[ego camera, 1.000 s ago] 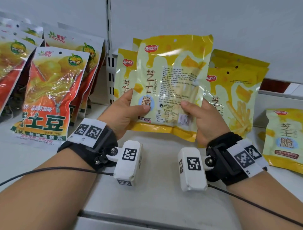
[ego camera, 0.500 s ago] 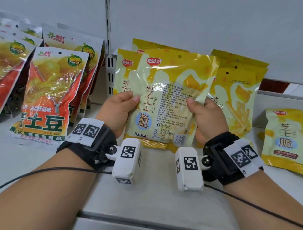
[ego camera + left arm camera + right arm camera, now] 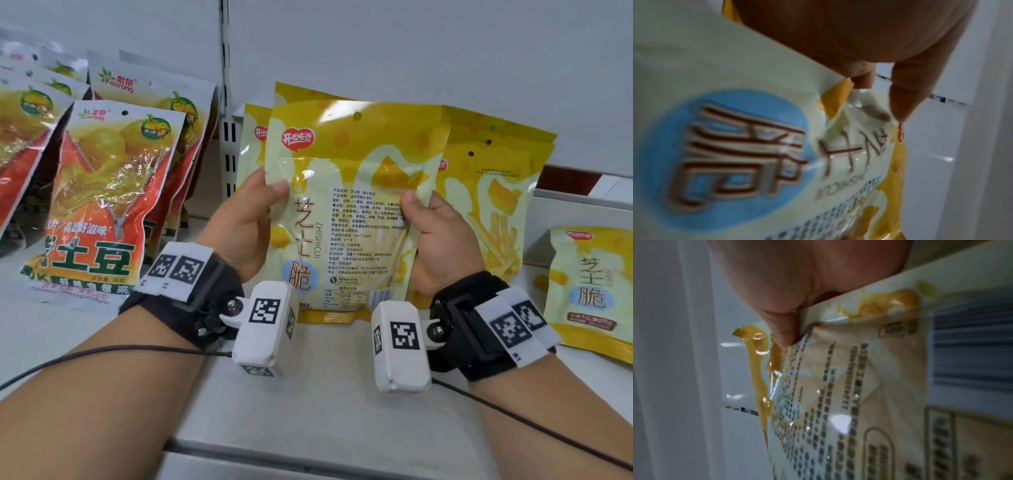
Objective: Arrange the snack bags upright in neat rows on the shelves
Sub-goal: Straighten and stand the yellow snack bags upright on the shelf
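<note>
A yellow cheese-snack bag (image 3: 346, 205) stands upright with its bottom edge on the white shelf (image 3: 308, 404), in front of other yellow bags (image 3: 493, 192). My left hand (image 3: 246, 222) pinches its left edge, thumb on the front. My right hand (image 3: 435, 236) pinches its right edge the same way. The left wrist view shows the bag's front (image 3: 748, 146) close up under my fingers (image 3: 900, 100). In the right wrist view the printed label (image 3: 838, 402) fills the frame beneath my thumb (image 3: 781, 327).
Red and orange potato-snack bags (image 3: 102, 198) lean in rows on the left. One yellow bag (image 3: 592, 291) lies tilted at the far right. A slotted upright post (image 3: 227, 144) divides the shelf bays. The shelf's front edge (image 3: 274, 452) runs below my wrists.
Both hands have lowered the yellow bag from mid-air until its bottom edge meets the shelf, and brought it upright against the row behind. Grips shifted higher on its sides.
</note>
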A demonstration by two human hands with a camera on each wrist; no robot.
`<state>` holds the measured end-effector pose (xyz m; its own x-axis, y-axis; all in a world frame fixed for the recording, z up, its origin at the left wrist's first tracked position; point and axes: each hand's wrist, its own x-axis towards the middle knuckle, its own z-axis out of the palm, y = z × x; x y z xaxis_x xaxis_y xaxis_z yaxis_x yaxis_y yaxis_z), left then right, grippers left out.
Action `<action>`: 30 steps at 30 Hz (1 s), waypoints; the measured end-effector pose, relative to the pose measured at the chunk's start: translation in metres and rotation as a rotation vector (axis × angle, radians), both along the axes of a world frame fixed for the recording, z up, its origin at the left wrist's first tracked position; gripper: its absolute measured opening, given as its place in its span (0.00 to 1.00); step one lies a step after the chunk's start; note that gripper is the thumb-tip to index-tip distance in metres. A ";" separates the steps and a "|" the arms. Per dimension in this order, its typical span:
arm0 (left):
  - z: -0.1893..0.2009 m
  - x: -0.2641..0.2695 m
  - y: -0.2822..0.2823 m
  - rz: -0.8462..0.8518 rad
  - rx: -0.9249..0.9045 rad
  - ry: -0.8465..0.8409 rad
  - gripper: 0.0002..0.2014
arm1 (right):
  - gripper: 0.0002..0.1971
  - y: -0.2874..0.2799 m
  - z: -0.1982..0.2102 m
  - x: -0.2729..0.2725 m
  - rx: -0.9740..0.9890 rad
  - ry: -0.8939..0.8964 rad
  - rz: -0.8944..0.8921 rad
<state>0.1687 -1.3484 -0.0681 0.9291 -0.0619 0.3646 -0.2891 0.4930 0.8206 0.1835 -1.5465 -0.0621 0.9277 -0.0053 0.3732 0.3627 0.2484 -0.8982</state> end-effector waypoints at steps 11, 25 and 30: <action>0.020 0.000 -0.007 0.150 -0.019 -0.044 0.11 | 0.09 -0.003 0.010 -0.013 0.012 0.021 -0.031; 0.068 -0.039 -0.090 0.024 -0.013 -0.078 0.15 | 0.27 -0.055 0.025 -0.072 -0.424 -0.043 -0.033; 0.080 -0.064 -0.150 -0.195 0.119 -0.138 0.26 | 0.41 -0.090 0.035 -0.091 -0.515 -0.122 -0.058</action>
<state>0.1047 -1.4985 0.0124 0.8374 -0.2851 0.4663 -0.3110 0.4530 0.8355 0.0929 -1.6361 -0.0272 0.8811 0.1569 0.4462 0.4722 -0.2369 -0.8491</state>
